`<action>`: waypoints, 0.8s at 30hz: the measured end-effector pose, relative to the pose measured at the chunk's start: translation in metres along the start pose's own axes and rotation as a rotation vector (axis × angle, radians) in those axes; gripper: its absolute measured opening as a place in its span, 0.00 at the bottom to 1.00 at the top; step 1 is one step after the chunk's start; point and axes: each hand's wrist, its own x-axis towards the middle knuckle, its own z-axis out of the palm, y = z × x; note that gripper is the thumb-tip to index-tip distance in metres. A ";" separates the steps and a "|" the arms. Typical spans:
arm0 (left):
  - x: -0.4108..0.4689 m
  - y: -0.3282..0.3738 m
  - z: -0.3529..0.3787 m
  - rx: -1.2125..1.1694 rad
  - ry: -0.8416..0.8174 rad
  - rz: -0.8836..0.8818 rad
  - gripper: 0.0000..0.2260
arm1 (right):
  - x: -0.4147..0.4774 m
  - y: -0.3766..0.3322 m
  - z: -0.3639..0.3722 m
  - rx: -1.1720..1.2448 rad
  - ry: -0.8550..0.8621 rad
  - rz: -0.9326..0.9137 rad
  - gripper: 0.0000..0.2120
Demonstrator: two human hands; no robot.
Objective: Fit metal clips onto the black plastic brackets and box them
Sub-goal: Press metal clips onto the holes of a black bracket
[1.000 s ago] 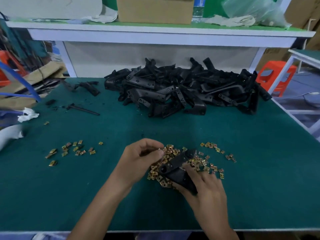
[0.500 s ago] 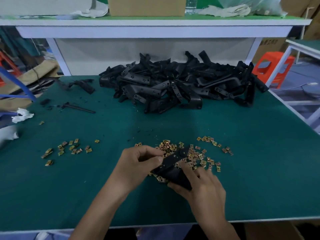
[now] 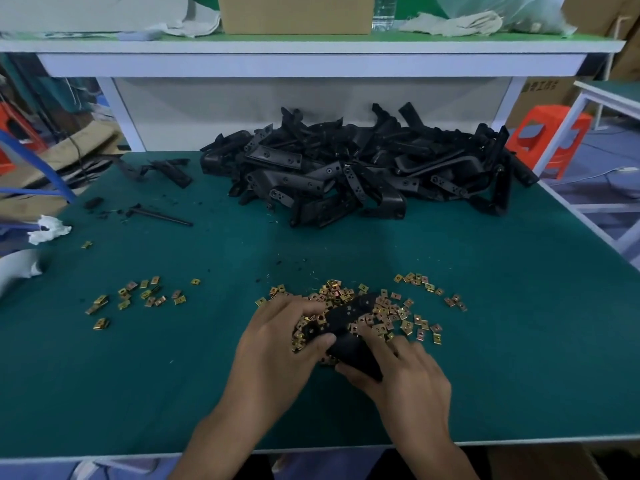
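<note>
A black plastic bracket (image 3: 346, 320) lies tilted over a heap of small gold metal clips (image 3: 384, 311) near the table's front. My right hand (image 3: 403, 370) grips its near end from the right. My left hand (image 3: 280, 344) has fingers curled over the bracket's left end, thumb pressed on it; whether it pinches a clip there is hidden. A second, smaller scatter of clips (image 3: 138, 296) lies to the left. A big pile of black brackets (image 3: 363, 171) fills the back of the green table (image 3: 519, 341).
A cardboard box (image 3: 294, 12) and a water bottle (image 3: 382, 12) stand on the shelf above the pile. Loose black parts (image 3: 162, 214) and a white rag (image 3: 48, 228) lie at the left. An orange stool (image 3: 550, 133) stands beyond the right edge.
My left hand has moved down onto the bracket's left end, thumb now pressing it. My right hand keeps its grip. The bracket has shifted slightly toward me.
</note>
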 end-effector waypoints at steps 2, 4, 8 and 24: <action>-0.001 -0.001 0.004 -0.016 0.010 -0.019 0.13 | 0.000 0.000 0.000 -0.007 -0.013 0.006 0.31; -0.002 -0.001 0.010 -0.020 0.032 -0.044 0.12 | 0.001 0.000 -0.001 -0.014 -0.027 0.015 0.32; -0.004 -0.002 0.021 -0.022 0.074 -0.085 0.10 | 0.002 0.001 -0.001 -0.011 -0.044 0.032 0.30; 0.076 -0.048 0.032 0.352 -0.136 -0.065 0.15 | 0.003 0.003 0.002 0.082 -0.046 0.144 0.27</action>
